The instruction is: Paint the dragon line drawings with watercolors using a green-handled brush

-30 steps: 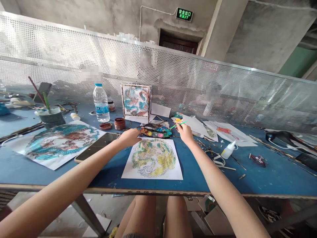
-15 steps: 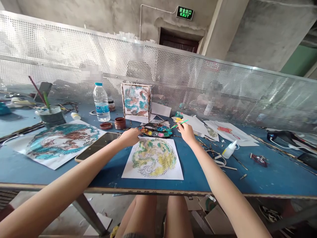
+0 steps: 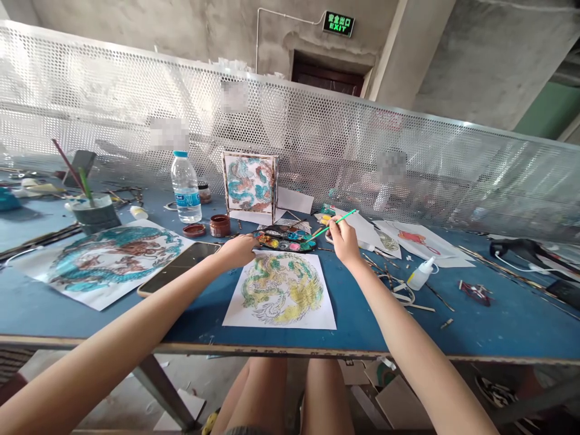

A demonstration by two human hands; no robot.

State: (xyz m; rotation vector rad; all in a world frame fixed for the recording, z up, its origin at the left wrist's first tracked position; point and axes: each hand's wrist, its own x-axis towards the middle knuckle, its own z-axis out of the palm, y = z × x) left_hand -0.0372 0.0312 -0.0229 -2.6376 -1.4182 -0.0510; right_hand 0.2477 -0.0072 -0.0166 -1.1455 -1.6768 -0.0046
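My right hand (image 3: 343,238) is closed around a thin green paintbrush (image 3: 342,217), whose lower end reaches the right side of the paint palette (image 3: 272,243). Several colours fill the palette's wells, among them yellow, pink and blue. At its left edge my left hand (image 3: 240,249) has its fingers bent and closed on the rim; the fingertips are partly hidden. Just below the palette, a sheet of paper (image 3: 280,290) lies flat, bearing a round dragon-and-bird drawing partly coloured yellow and green.
A phone (image 3: 181,270) and a painted dragon sheet (image 3: 102,289) lie left. Behind stand a water bottle (image 3: 186,190), an open brown paint jar (image 3: 220,226) and a framed picture (image 3: 251,182). A glue bottle (image 3: 420,273) stands right. A perforated metal screen (image 3: 308,139) borders the table.
My right hand has shifted slightly right, and the paintbrush now slants more steeply, its upper end higher and its lower end on the palette. My left hand stays in place.
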